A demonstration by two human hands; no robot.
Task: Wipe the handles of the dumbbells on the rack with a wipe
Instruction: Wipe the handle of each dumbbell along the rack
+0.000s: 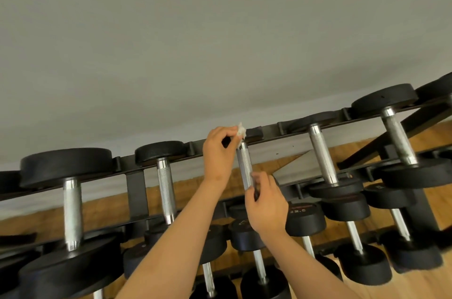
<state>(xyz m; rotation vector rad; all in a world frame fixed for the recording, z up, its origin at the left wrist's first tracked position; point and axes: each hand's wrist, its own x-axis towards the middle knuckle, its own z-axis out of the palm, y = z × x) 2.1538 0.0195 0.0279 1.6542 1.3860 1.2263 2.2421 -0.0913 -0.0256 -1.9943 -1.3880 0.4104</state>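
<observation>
A black rack (137, 191) holds rows of black dumbbells with knurled steel handles. My left hand (219, 151) pinches a small white wipe (241, 131) against the far end of the middle top-row dumbbell's handle (245, 166). My right hand (266, 203) has its fingers curled round the near end of the same handle and hides the near head. Other top-row handles lie to the left (72, 210) (166, 191) and to the right (322, 154) (398, 137).
A lower row of smaller dumbbells (305, 219) sits under my arms. A grey wall (220, 41) rises right behind the rack. Wooden floor (430, 286) shows at the lower right, and a slanted rack brace (391, 137) crosses on the right.
</observation>
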